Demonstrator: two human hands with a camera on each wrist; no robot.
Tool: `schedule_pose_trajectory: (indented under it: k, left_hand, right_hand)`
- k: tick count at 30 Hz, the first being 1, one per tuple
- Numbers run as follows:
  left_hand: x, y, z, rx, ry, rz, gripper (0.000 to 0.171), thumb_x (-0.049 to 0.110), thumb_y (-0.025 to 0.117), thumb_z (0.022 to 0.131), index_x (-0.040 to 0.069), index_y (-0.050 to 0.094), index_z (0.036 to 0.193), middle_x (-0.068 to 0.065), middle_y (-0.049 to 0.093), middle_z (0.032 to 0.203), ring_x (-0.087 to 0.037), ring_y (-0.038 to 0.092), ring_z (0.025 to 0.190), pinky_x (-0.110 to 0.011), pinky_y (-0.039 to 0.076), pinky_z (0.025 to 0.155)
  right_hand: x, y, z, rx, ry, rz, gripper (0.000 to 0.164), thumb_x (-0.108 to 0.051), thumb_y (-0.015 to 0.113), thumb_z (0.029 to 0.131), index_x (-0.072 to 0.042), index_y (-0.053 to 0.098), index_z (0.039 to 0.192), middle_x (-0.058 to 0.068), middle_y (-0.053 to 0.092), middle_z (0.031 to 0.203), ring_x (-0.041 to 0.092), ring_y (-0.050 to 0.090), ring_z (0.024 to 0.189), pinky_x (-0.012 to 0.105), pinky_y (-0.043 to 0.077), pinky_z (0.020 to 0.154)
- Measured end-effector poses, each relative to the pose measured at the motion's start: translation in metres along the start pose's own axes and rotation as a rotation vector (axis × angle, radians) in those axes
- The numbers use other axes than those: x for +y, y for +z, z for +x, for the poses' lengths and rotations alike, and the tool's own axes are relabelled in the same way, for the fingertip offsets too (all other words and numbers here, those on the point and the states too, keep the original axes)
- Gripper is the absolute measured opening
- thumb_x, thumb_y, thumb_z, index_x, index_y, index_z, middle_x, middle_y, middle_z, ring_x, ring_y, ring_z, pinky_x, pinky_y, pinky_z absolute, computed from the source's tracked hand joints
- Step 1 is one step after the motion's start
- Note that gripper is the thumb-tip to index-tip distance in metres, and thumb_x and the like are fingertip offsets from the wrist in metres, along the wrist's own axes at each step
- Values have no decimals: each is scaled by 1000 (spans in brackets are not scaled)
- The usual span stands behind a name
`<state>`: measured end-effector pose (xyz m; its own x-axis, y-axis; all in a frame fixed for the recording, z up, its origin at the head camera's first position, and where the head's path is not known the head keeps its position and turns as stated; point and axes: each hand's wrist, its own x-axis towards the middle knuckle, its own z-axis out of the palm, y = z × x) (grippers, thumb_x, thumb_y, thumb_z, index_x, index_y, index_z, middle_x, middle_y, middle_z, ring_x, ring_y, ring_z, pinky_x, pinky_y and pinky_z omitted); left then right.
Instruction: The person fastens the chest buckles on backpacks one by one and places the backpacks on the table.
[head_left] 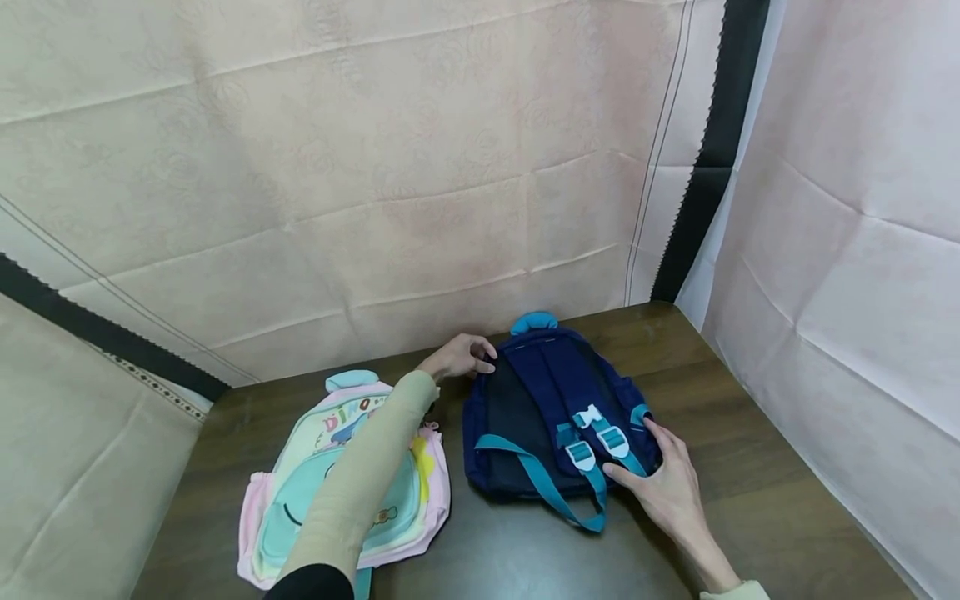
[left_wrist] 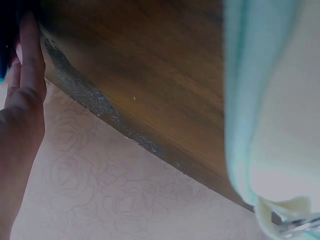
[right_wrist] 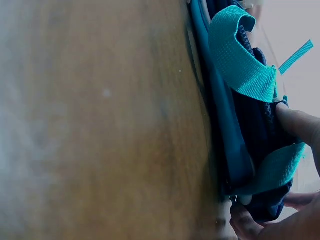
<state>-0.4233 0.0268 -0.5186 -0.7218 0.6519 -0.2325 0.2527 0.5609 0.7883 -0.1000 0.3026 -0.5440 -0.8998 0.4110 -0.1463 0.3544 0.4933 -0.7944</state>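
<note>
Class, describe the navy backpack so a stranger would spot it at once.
On the brown table, look right of the pastel backpack. There lies the navy backpack, teal straps facing up. Its dark fabric sets it apart from that pale neighbour.

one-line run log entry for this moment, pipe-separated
left hand: touching navy backpack, upper-left edge | right hand: gripping its lower-right corner | straps: facing up | pastel backpack: alongside, partly behind left forearm

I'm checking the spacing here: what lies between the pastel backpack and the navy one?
In the head view, a strip of brown tabletop separates the pastel backpack from the navy backpack; the left hand lies across its far end.
</note>
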Motion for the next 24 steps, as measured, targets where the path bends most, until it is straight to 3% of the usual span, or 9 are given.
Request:
schedule_pose_trajectory:
  k: [9, 12, 16, 20, 24]
  left_hand:
    - [6, 5, -6, 27, 27, 150, 19, 14, 73, 105, 8, 73, 123, -12, 71, 120, -20, 65, 91, -34, 60, 84]
    - [12, 10, -10, 33, 71, 292, 18, 15, 70, 107, 8, 72, 124, -13, 72, 127, -23, 66, 102, -37, 58, 95]
    - [27, 18, -21, 34, 98, 467, 26, 18, 67, 109, 6, 69, 132, -17, 63, 145, -34, 57, 134, -48, 48, 118]
    - [43, 23, -34, 36, 102, 533, 35, 23, 67, 110, 9, 66, 142, -20, 48, 163, -41, 38, 153, -55, 39, 127]
    - [62, 31, -46, 49, 172, 557, 38, 24, 67, 109, 11, 65, 145, -21, 43, 169, -44, 31, 159, -58, 35, 130]
  right_hand:
    - [-6, -5, -2, -39, -6, -28, 112, -56, 86, 89, -10, 26, 173, 31, 20, 177, 54, 29, 160, 74, 29, 128]
    - [-8, -8, -4, -43, -4, -36, 111, -56, 85, 91, -10, 26, 173, 31, 19, 177, 55, 28, 160, 74, 28, 128]
    - [-13, -10, -6, -16, -19, -39, 108, -54, 85, 91, -8, 29, 171, 31, 21, 176, 53, 33, 156, 74, 31, 126]
    - [-19, -15, -7, 67, -95, -46, 98, -47, 88, 90, -4, 41, 166, 28, 33, 171, 47, 47, 144, 67, 42, 117]
    - [-25, -20, -2, 136, -197, -70, 89, -41, 91, 89, -1, 51, 158, 27, 45, 163, 48, 54, 141, 67, 45, 113]
